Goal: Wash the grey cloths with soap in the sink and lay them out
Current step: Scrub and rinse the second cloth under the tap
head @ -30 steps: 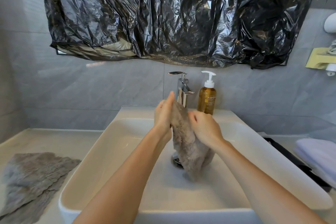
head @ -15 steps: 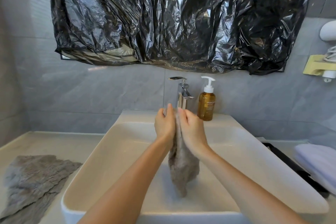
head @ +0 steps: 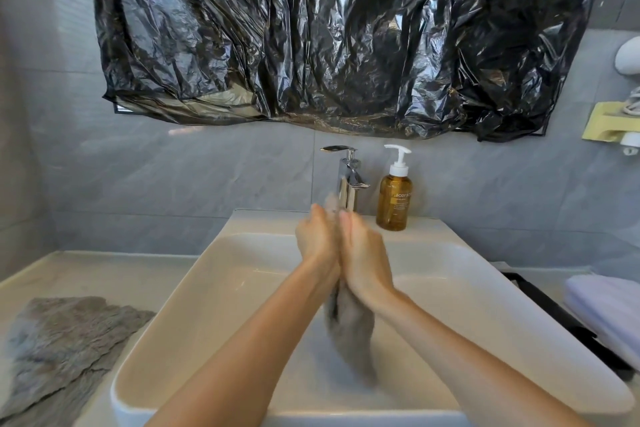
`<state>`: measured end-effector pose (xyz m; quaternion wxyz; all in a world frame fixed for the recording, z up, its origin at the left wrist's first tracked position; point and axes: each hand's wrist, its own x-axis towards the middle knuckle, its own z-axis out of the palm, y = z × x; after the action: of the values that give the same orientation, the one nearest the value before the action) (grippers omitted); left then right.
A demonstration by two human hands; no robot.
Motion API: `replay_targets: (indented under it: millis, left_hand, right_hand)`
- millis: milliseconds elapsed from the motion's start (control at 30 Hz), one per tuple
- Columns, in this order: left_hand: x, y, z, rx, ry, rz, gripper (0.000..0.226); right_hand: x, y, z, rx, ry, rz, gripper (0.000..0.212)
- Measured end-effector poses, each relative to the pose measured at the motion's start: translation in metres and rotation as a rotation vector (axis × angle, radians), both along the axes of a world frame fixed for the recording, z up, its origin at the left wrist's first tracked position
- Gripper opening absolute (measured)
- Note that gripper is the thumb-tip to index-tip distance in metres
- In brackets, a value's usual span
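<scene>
Left hand [head: 317,243]: palm turned inward, fingers fairly straight, pointing away.
Right hand [head: 363,253]: flat against the left, palm to palm, blurred.
Forearms [head: 263,333]: both bare, stretched forward, meeting at the wrists.

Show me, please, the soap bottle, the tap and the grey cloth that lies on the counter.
soap bottle [head: 394,206]: head view, on its amber body.
tap [head: 349,180]: head view, on its chrome body under the lever.
grey cloth on the counter [head: 65,340]: head view, on its middle.
</scene>
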<state>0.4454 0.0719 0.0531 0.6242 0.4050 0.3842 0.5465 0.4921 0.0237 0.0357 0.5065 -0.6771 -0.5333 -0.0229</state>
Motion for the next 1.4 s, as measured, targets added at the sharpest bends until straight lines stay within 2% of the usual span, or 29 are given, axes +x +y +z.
replay_targets:
  millis: [67,200,300,367,433,467,500,533,567,633,700,800,867,967,1000,1100,1133,1200,1267,1400]
  left_hand:
    - [-0.002,0.000,-0.002,0.005,-0.005,-0.003,0.035]
    - [0.007,-0.018,-0.013,0.107,0.141,-0.144,0.034]
    - [-0.002,0.000,-0.003,0.048,0.054,-0.099,0.037]
    - [-0.011,0.007,0.002,0.008,-0.003,-0.158,0.038]
    - [-0.018,0.009,0.004,0.057,0.027,-0.226,0.037]
    - [-0.022,0.011,0.006,0.093,0.040,-0.264,0.041]
    - [-0.026,0.013,0.008,0.109,0.040,-0.313,0.045]
    - [-0.031,0.014,0.012,0.091,0.017,-0.382,0.044]
    - [-0.035,0.016,0.015,0.064,0.009,-0.446,0.039]
    - [-0.039,0.014,0.020,0.042,0.036,-0.601,0.030]
    - [-0.040,0.011,0.020,0.059,0.119,-0.700,0.033]
    - [-0.043,0.009,0.022,0.111,0.161,-0.757,0.039]
    - [-0.043,0.011,0.022,0.160,0.167,-0.684,0.032]
    - [-0.036,0.015,0.016,0.239,0.207,-0.402,0.028]
    - [-0.034,0.015,0.014,0.241,0.216,-0.387,0.034]
    - [-0.029,0.007,0.005,0.180,0.252,-0.575,0.062]
    - [-0.026,0.004,0.003,0.172,0.270,-0.594,0.063]
    - [-0.021,0.000,0.001,0.215,0.266,-0.453,0.047]
    - [-0.017,-0.003,0.001,0.337,0.261,-0.241,0.032]
    - [-0.014,-0.007,-0.001,0.587,0.335,-0.039,0.031]
  right_hand:
    - [-0.005,-0.004,-0.003,-0.024,-0.031,0.046,0.035]
    - [0.013,0.002,0.007,0.020,0.156,-0.103,0.039]
    - [0.002,-0.002,-0.004,-0.093,0.145,0.126,0.038]
    - [0.006,-0.005,0.007,-0.180,0.330,0.271,0.037]
    - [0.022,-0.005,0.020,-0.231,0.516,0.261,0.036]
    - [0.030,-0.005,0.023,-0.266,0.495,0.181,0.037]
    - [0.038,-0.005,0.020,-0.327,0.383,0.072,0.042]
    - [0.044,-0.006,0.016,-0.388,0.271,-0.032,0.050]
    - [0.048,-0.007,0.013,-0.415,0.247,-0.059,0.059]
    - [0.049,-0.008,0.016,-0.380,0.472,0.120,0.068]
    - [0.046,-0.009,0.022,-0.317,0.679,0.362,0.060]
    - [0.048,-0.009,0.023,-0.298,0.641,0.458,0.043]
    - [0.054,-0.011,0.023,-0.238,0.507,0.417,0.043]
    - [0.057,-0.016,0.023,0.014,0.315,0.308,0.036]
    - [0.056,-0.017,0.024,0.097,0.290,0.299,0.034]
    - [0.058,-0.013,0.023,0.243,0.252,0.230,0.032]
    - [0.058,-0.013,0.025,0.267,0.248,0.190,0.026]
    - [0.059,-0.014,0.026,0.292,0.280,0.144,0.018]
    - [0.055,-0.015,0.026,0.301,0.304,0.133,0.028]
    - [0.025,-0.014,0.017,0.218,0.191,0.185,0.036]
